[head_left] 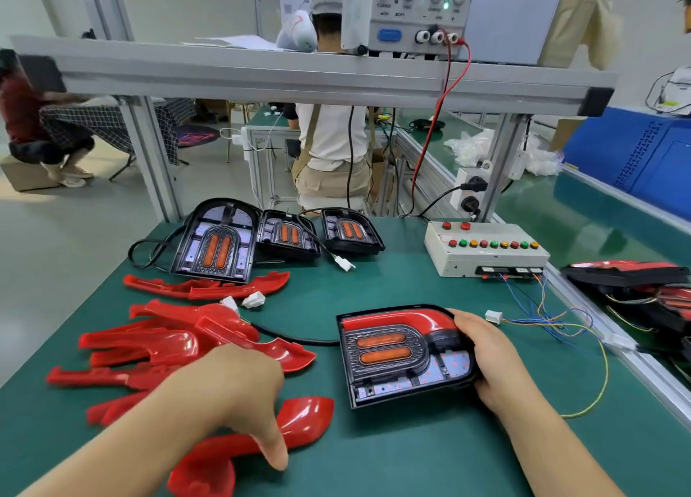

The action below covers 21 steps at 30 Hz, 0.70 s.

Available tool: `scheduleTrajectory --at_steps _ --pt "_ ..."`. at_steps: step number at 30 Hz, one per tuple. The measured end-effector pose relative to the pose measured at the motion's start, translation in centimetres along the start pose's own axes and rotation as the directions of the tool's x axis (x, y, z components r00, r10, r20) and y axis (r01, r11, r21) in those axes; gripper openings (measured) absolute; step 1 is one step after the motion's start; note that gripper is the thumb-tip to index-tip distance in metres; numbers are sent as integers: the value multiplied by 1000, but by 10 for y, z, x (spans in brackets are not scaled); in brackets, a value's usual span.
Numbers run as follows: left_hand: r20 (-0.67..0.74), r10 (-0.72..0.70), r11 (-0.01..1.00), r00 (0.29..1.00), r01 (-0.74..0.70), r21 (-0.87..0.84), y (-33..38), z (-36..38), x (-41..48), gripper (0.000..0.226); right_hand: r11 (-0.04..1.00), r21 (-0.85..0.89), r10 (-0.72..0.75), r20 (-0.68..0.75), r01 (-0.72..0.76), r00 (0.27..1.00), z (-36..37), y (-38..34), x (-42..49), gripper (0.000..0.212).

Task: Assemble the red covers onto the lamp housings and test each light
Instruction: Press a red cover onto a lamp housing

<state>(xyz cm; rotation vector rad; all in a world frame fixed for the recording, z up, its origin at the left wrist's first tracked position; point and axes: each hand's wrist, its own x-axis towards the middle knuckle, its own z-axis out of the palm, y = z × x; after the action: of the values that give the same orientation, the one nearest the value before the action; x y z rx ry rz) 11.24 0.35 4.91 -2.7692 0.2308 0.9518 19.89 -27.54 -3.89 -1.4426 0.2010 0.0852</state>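
Black lamp housing (404, 354), glossy red cover (396, 319) along its top edge

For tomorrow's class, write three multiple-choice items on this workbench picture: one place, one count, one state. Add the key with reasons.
1. Where on the green mat does the white button box stand? A. back right B. front left C. centre
2. How many lamp housings lie in the back row? A. one B. three C. six
3. What does the right hand do? A. lies flat on the mat B. grips the near housing C. hangs free
Key: 1 A, the box sits by the far right edge; 2 B, three sit side by side; 3 B, it clasps the housing's right edge.
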Motion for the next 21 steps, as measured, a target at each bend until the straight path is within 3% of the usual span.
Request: scheduleTrajectory --at_steps 5,8,12,17,19,21 --pt "-88 31 997 996 -38 -71 -6 3 22 53 1000 -20 -10 -5 10 1000 2 -1 -2 27" --pt "-111 54 966 992 -80 -244 -17 -4 31 46 1000 -12 -6 -8 6 1000 2 -1 -2 25" --pt "-148 123 831 981 -183 -526 -31 -18 41 39 998 60 28 -6 -28 1000 -1 -1 -3 22" --pt "-303 -3 866 953 -148 -477 -41 -34 46 33 983 174 68 -6 -66 998 -1 -2 -4 21" --pt "-400 -60 899 915 -125 -420 -34 -41 46 34 976 204 80 -20 -74 997 1 -2 -4 21" --pt "-520 -61 891 852 -189 -414 -18 -48 42 33 969 236 85 -51 -71 995 2 -2 -4 20"
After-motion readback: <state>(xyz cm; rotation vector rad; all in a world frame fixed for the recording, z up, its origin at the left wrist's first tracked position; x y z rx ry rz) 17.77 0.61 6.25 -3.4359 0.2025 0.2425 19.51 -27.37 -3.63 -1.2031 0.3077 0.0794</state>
